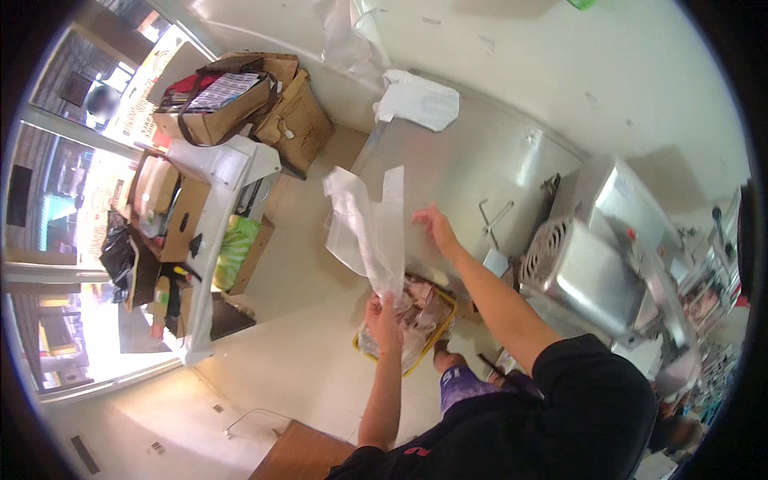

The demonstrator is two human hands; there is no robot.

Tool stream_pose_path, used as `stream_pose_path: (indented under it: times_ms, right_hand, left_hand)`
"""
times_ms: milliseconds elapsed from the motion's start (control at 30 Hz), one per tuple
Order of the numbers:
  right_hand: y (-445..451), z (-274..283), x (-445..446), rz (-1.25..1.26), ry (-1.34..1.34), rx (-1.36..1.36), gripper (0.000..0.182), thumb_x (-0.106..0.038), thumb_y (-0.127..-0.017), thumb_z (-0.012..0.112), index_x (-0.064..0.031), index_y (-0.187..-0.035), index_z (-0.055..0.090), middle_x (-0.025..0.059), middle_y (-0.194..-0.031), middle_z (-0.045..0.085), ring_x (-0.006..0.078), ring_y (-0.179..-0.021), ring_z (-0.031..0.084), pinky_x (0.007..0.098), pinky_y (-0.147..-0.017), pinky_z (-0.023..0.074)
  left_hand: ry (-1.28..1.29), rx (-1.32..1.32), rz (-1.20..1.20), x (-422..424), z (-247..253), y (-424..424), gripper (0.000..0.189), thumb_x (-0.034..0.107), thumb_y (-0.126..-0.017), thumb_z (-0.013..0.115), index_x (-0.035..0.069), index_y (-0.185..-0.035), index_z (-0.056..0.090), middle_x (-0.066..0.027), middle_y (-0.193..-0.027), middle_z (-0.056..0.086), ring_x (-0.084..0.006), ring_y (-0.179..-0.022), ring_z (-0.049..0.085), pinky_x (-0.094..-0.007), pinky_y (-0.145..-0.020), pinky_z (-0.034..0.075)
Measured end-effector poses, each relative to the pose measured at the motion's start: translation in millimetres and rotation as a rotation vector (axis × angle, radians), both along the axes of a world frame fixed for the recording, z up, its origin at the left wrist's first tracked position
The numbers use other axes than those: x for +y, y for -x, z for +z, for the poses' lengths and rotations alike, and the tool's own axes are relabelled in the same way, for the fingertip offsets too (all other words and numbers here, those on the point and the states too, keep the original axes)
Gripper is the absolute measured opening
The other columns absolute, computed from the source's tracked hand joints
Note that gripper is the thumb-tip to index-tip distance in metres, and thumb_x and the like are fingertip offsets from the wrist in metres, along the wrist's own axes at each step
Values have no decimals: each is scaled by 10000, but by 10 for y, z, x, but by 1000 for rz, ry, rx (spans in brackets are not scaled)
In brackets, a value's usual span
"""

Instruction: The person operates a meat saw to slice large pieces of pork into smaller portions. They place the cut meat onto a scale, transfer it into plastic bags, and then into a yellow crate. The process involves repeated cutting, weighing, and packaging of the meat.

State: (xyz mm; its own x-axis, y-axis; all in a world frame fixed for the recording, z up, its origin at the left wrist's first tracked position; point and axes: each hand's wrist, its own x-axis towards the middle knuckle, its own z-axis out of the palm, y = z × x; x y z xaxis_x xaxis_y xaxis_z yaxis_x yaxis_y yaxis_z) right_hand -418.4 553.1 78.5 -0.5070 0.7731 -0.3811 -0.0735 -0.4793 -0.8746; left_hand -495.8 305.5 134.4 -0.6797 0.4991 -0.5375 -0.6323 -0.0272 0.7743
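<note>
My left hand (384, 318) grips the lower end of a translucent white plastic bag (357, 222), whose two handle-like strips point upward. The bag hangs partly over the edge of a stainless steel table (444, 168). My right hand (435, 227) is above the table, to the right of the bag and apart from it. Its fingers are spread and hold nothing. Below the bag, a yellow-rimmed crate (445, 339) contains what looks like raw meat (419, 294) in clear plastic; my left hand and the bag hide part of it.
White plastic bags (418, 101) lie at the table's far end. A metal rod tool (493, 225) lies near a steel machine (591, 279) with a vented housing, at right. Cardboard boxes (189, 225) crowd a white side table (207, 288) at left. A wooden surface (303, 453) is at the bottom.
</note>
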Motion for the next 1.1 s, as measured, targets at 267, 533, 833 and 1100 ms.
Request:
stream_pose_path:
  times_ms: [267, 533, 833, 1100]
  right_hand:
    - [-1052, 394, -1925, 190, 509, -38, 178, -265, -984, 626, -141, -1096, 686, -32, -857, 657, 68, -716, 595, 255, -632, 505]
    - [-3195, 1292, -2985, 119, -167, 77, 123, -211, -999, 606, -103, -1053, 629, -68, -838, 574, 57, -763, 529, 235, -701, 448]
    - [-6267, 2503, -4028, -39, -221, 154, 162, -288, -1015, 572, -133, -973, 554, -98, -868, 474, 26, -803, 445, 213, -736, 376]
    - [-7867, 2819, -5040, -458, -378, 94, 171, -280, -1019, 571, -116, -976, 549, -82, -916, 503, 44, -895, 458, 225, -822, 371]
  left_hand:
    - [-117, -92, -363, -1536, 69, -1222, 276, 158, -913, 726, 87, -760, 508, -52, -938, 663, -106, -844, 613, -262, -747, 534]
    - [300, 565, -1651, -2224, 622, -1913, 445, 418, -853, 739, -7, -978, 704, -116, -817, 716, -218, -801, 677, -368, -755, 526]
    - [-364, 1839, -923, -1644, 2706, -3997, 618, 178, -812, 775, 66, -1361, 518, -165, -1183, 640, -308, -1187, 553, -382, -985, 458]
    - [-382, 495, -2102, -1264, 2454, -5685, 772, 111, -875, 754, 45, -1511, 321, -85, -1039, 688, -118, -960, 636, -292, -888, 505]
